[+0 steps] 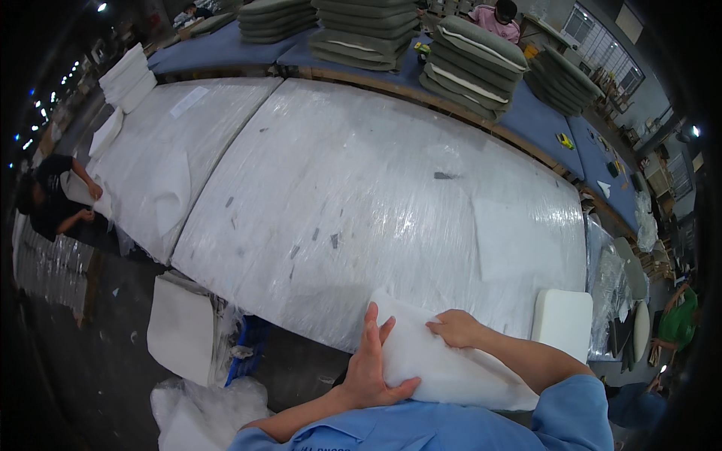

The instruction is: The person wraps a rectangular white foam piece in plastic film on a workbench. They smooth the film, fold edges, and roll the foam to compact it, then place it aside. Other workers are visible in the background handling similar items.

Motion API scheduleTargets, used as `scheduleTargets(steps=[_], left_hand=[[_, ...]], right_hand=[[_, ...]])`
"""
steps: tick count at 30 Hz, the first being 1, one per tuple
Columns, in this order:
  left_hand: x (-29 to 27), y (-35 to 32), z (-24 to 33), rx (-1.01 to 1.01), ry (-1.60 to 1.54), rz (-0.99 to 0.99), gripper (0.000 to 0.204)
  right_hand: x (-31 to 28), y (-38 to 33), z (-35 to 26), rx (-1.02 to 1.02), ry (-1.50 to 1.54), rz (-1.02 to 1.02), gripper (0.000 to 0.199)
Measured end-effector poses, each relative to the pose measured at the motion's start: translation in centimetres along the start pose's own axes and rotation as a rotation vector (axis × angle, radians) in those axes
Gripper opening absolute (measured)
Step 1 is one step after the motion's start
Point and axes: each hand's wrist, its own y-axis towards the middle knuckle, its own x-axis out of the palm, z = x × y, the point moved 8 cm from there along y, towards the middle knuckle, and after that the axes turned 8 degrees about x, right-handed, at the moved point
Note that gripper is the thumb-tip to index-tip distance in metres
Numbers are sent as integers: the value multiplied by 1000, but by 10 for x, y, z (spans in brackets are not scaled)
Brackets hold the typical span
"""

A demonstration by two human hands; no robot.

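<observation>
A white cushion-like pad (429, 368), wrapped in soft white sheet material, leans against my body at the near table edge. Along its left side lies my left hand (366, 370), fingers stretched upward and spread, the thumb resting on the pad's face. My right hand (456, 328) is closed at the pad's upper edge, fingertips curled and pinching the white covering. Just right of my right forearm, a white foam pad (562, 322) with rounded corners lies at the table edge.
The wide worktable (361, 188) is covered in shiny plastic film. Green-grey cushions (474, 64) stand in stacks on a blue table (534, 139) beyond. White pads (180, 331) and a blue crate (248, 349) sit below left. A co-worker (56, 195) handles white material at far left.
</observation>
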Motion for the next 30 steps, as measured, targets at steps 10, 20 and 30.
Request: scheduleTargets(steps=[10, 20, 30], left_hand=[[4, 4, -12, -91, 86, -29, 132], [-2, 63, -8, -44, 195, -308, 52], [10, 108, -11, 169, 214, -390, 38]], right_hand=[[-30, -29, -88, -534, -44, 90, 27], [-151, -74, -1, -410, 183, 582, 22], [-116, -195, -53, -496, -270, 591, 47]])
